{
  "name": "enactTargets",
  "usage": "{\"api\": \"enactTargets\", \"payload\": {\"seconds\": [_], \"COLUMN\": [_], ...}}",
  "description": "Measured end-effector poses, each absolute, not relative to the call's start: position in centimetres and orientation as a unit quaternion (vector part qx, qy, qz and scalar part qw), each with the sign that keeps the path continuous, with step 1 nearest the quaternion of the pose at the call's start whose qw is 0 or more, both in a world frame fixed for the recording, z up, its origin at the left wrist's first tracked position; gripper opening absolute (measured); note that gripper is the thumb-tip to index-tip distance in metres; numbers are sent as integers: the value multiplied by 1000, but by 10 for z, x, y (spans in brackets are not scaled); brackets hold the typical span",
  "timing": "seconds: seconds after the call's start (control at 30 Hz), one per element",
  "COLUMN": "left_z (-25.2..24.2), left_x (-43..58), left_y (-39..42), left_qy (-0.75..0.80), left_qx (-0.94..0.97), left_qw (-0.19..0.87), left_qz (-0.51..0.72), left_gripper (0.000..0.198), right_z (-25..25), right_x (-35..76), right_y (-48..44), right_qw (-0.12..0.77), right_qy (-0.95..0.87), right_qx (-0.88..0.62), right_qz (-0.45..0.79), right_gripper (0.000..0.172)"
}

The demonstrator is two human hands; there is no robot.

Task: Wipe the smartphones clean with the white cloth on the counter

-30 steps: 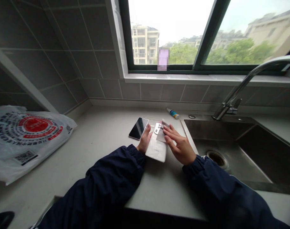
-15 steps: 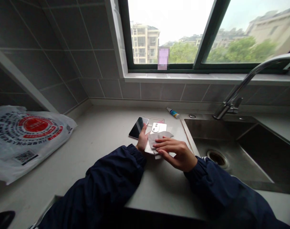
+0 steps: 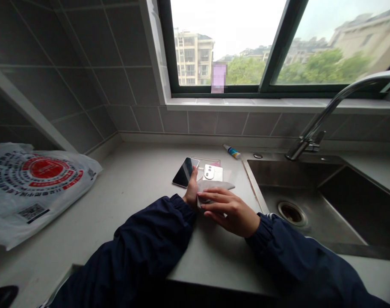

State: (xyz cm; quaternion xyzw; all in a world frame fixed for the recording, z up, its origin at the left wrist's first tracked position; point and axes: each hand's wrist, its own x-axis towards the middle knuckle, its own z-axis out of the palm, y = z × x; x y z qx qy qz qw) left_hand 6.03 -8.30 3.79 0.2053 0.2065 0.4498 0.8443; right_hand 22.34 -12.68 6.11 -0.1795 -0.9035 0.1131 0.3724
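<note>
Steady grip, flat fingers

From my end, the pale surface spreads wide, sink to the right, printed plastic bag far left. Front and centre, the hands: the left hand is wrapped around the left side of the white phone, back up, just right of a dark-screened phone. The right hand lies over a thin cloth, fingers stretched out; whether they pinch it too, I can't tell. The cloth covers the white phone's lower part, the lens bump bare. My call: firm hold on the left, light, even pressure on the right, gentle around that raised edge.
</note>
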Motion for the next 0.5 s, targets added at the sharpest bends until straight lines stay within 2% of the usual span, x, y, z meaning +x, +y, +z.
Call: {"api": "enactTargets", "payload": {"seconds": [0.13, 0.3, 0.5], "left_z": [43, 46, 43], "left_x": [62, 63, 62], "left_y": [-82, -79, -79], "left_qy": [214, 196, 201], "left_qx": [209, 183, 205], "left_qw": [838, 839, 845], "left_qz": [457, 474, 452], "left_gripper": [99, 99, 100], "right_z": [59, 56, 52], "right_x": [220, 218, 220], "right_y": [-130, -132, -127], "right_qw": [409, 467, 436], "right_qy": [-887, -853, -866], "right_qx": [-151, -174, -227], "right_qz": [150, 156, 88], "right_gripper": [13, 28, 27]}}
